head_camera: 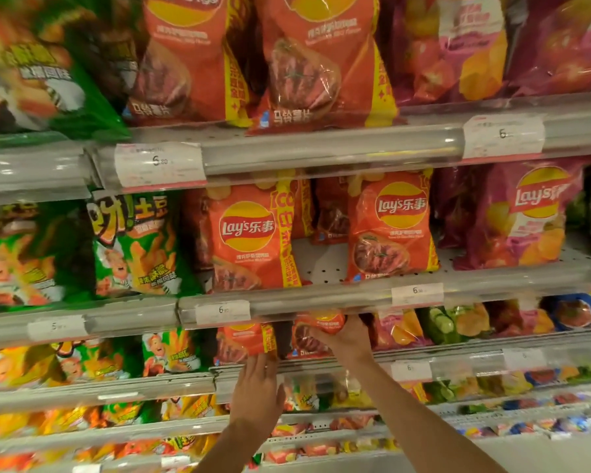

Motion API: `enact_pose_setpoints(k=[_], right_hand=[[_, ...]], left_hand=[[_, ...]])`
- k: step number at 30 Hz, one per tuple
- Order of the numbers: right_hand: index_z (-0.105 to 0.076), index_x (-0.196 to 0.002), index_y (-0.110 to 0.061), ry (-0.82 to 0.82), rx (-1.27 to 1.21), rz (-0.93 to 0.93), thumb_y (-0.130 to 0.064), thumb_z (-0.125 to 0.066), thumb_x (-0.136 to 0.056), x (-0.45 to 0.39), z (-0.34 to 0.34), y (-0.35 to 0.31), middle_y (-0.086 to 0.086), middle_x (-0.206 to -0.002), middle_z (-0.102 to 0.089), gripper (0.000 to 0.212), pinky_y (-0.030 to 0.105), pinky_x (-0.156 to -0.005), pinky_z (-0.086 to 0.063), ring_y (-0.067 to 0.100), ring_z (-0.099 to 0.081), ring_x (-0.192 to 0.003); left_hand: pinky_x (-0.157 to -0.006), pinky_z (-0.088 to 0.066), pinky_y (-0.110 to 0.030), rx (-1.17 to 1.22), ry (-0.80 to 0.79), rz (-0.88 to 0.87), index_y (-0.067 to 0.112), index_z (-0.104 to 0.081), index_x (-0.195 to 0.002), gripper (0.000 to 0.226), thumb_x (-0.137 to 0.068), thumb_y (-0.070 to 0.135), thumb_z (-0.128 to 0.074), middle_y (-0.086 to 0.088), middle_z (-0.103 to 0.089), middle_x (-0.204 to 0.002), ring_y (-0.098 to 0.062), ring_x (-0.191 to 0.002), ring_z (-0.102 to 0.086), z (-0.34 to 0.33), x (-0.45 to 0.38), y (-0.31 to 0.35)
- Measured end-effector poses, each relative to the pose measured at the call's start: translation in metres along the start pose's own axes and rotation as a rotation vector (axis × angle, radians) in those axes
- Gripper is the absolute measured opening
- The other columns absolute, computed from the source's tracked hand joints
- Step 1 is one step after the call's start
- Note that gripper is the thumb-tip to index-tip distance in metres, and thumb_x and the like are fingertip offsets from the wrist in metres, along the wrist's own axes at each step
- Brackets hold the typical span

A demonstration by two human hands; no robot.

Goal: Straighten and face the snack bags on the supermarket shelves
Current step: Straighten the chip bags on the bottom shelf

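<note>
Two orange Lay's chip bags stand on the third shelf down, under the shelf rail [287, 307]. My right hand [347, 337] grips the right one [316, 331] from the side, fingers curled round its front. My left hand [258, 387] reaches up with straight fingers, its fingertips touching the bottom of the left orange bag [241, 341]. On the shelf above, two more orange Lay's bags [249, 237] [391, 223] stand upright facing out, with a gap between them showing bags further back.
Green snack bags [135, 247] fill the left bays, purple and pink Lay's bags [522, 213] the right. Large orange bags [321, 63] sit on the top shelf. Price tags [159, 163] line the rails. Lower shelves hold several small mixed packets [458, 387].
</note>
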State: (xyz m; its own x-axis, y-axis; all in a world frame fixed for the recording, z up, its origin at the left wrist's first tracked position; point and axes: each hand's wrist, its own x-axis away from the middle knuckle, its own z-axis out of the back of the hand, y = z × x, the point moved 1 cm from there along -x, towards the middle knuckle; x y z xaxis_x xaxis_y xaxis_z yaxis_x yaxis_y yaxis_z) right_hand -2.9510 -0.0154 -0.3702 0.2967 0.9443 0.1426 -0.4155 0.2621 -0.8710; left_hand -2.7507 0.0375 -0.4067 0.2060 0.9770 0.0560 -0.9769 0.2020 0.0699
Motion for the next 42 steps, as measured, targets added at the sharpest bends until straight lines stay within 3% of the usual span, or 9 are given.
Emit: enact_pose_setpoints(k=[3, 12, 20, 27, 30, 34, 38, 40, 42], right_hand=[[-0.063, -0.115, -0.021, -0.006, 0.018, -0.020, -0.050, -0.092, -0.064, -0.012, -0.012, 0.002, -0.001, -0.116, -0.071, 0.066, 0.037, -0.105, -0.050, 0.022, -0.066, -0.115], [-0.044, -0.141, -0.022, -0.140, 0.142, -0.078, -0.060, -0.086, -0.067, -0.015, -0.022, 0.017, 0.002, -0.131, -0.066, 0.094, 0.043, -0.110, -0.047, 0.026, -0.061, -0.125], [-0.036, -0.147, -0.018, -0.211, 0.250, -0.079, -0.058, -0.084, -0.072, -0.010, -0.012, 0.017, 0.006, -0.143, -0.055, 0.098, 0.040, -0.115, -0.042, 0.027, -0.052, -0.135], [-0.048, -0.145, -0.020, -0.144, 0.206, 0.091, -0.046, -0.079, -0.082, 0.018, 0.012, 0.036, -0.001, -0.133, -0.060, 0.075, 0.026, -0.105, -0.048, 0.017, -0.059, -0.121], [-0.061, -0.128, -0.024, -0.115, 0.076, 0.107, -0.031, -0.080, -0.085, 0.028, 0.030, 0.053, -0.011, -0.118, -0.068, 0.047, 0.016, -0.098, -0.048, 0.011, -0.062, -0.117], [-0.066, -0.107, -0.025, -0.045, -0.154, 0.046, -0.004, -0.080, -0.083, 0.031, 0.072, 0.075, -0.001, -0.103, -0.073, 0.034, 0.024, -0.084, -0.058, 0.022, -0.070, -0.103], [-0.070, -0.107, -0.012, 0.021, -0.160, 0.001, -0.011, -0.079, -0.086, 0.019, 0.138, 0.099, -0.002, -0.086, -0.073, 0.023, 0.018, -0.073, -0.056, 0.012, -0.070, -0.082], [-0.069, -0.104, -0.010, 0.044, -0.106, -0.045, -0.015, -0.078, -0.088, 0.011, 0.175, 0.116, -0.001, -0.086, -0.072, 0.019, 0.031, -0.081, -0.059, 0.015, -0.070, -0.083], [-0.071, -0.107, -0.003, 0.043, -0.072, -0.091, -0.011, -0.077, -0.089, 0.001, 0.217, 0.137, -0.002, -0.090, -0.069, 0.021, 0.023, -0.076, -0.058, 0.012, -0.070, -0.080]], left_hand=[[-0.125, -0.009, -0.042, -0.035, -0.018, -0.036, 0.014, -0.021, -0.155, 0.059, -0.104, 0.039, -0.034, -0.004, -0.022, -0.160, -0.029, -0.150, -0.013, -0.001, 0.001, -0.002], [-0.124, -0.005, -0.042, -0.066, -0.005, -0.066, 0.010, -0.025, -0.154, 0.058, -0.104, 0.040, -0.032, -0.006, -0.024, -0.159, -0.030, -0.148, -0.014, 0.005, 0.001, 0.001], [-0.120, -0.020, -0.038, -0.016, 0.026, -0.026, 0.014, -0.041, -0.143, 0.050, -0.102, 0.043, -0.037, -0.002, -0.040, -0.142, -0.024, -0.134, -0.029, 0.006, -0.002, 0.006], [-0.102, -0.044, -0.042, 0.131, 0.125, 0.094, 0.012, -0.063, -0.118, 0.033, -0.091, 0.031, -0.060, -0.008, -0.057, -0.122, -0.029, -0.115, -0.050, 0.005, -0.003, 0.039], [-0.097, -0.051, -0.045, 0.275, 0.220, 0.052, 0.007, -0.070, -0.102, 0.022, -0.085, 0.022, -0.072, -0.011, -0.063, -0.112, -0.033, -0.108, -0.059, 0.002, -0.004, 0.069], [-0.085, -0.054, -0.033, 0.611, 0.152, 0.086, 0.013, -0.069, -0.104, 0.015, -0.092, 0.016, -0.060, -0.001, -0.068, -0.106, -0.020, -0.096, -0.065, -0.001, -0.017, 0.117], [-0.058, -0.043, -0.009, 0.822, 0.101, 0.159, 0.020, -0.064, -0.097, 0.013, -0.090, 0.009, -0.063, 0.007, -0.068, -0.082, -0.012, -0.075, -0.065, -0.003, -0.034, 0.180], [-0.061, -0.045, -0.014, 0.911, 0.083, 0.198, 0.021, -0.062, -0.094, 0.012, -0.092, 0.009, -0.064, 0.006, -0.066, -0.079, -0.016, -0.077, -0.064, -0.006, -0.042, 0.213], [-0.059, -0.041, -0.011, 0.935, 0.097, 0.225, 0.018, -0.063, -0.096, 0.008, -0.093, 0.011, -0.063, 0.003, -0.065, -0.080, -0.017, -0.077, -0.063, -0.009, -0.048, 0.249]])
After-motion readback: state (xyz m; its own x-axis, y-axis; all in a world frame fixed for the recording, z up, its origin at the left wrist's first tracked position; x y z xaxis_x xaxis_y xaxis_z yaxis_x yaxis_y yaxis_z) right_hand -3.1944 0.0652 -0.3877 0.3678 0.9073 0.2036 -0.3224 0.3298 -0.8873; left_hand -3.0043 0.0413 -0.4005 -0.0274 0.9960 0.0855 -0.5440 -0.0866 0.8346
